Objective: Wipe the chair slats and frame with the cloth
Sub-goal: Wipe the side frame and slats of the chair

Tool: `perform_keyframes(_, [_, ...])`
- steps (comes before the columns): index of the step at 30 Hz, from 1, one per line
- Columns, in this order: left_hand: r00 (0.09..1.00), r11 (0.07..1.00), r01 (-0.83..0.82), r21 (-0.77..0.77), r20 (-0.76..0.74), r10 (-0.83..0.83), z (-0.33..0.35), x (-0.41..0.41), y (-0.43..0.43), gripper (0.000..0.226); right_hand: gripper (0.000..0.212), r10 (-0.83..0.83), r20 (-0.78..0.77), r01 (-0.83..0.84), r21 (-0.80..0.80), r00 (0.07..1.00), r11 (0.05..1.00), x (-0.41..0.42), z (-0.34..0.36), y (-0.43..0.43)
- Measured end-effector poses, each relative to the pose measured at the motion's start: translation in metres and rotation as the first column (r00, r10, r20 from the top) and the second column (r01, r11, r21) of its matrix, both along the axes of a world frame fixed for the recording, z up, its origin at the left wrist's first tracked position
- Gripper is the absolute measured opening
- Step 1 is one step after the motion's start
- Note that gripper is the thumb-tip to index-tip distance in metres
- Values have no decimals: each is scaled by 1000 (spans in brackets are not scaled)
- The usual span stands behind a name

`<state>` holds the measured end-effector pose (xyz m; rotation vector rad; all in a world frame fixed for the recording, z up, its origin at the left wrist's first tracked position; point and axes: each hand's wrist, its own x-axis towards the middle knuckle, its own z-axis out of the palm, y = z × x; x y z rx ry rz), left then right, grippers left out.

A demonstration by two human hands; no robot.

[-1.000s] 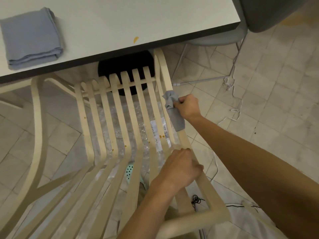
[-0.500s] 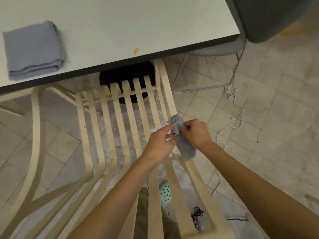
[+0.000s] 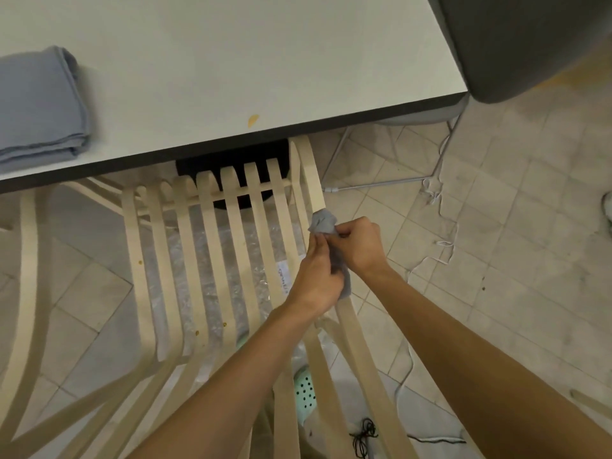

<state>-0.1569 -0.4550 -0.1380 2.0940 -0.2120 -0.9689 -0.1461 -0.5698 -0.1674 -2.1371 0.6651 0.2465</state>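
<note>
A pale wooden chair (image 3: 231, 246) with several long slats stands pushed under a white table, seen from above. A small grey cloth (image 3: 323, 221) is bunched against the chair's right frame rail (image 3: 313, 180). My right hand (image 3: 356, 243) grips the cloth from the right side. My left hand (image 3: 318, 276) meets it from the left, fingers pinching the same cloth, so most of the cloth is hidden between the two hands. A strip of cloth hangs below them along the rail.
The white table (image 3: 231, 61) with its dark edge overhangs the chair front; a folded blue-grey cloth (image 3: 39, 104) lies on it at left. A dark grey chair (image 3: 516, 44) stands at upper right. White cords (image 3: 440, 226) trail over the tiled floor. A mint-green shoe (image 3: 304, 389) shows below the slats.
My left hand left the rear of the chair frame and came up to the cloth. Both hands with the cloth have moved slightly further up the right rail.
</note>
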Motion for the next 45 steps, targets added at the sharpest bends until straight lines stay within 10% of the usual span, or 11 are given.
perform_keyframes(20, [959,990,89,105,261,-114,-24,141,-6,53,17,-126,130,133,-54,984,990,130,-20,-8])
perform_keyframes(45, [961,961,268,-62,88,-262,33,-91,57,24,58,115,-186,-120,-14,976,993,-140,57,12])
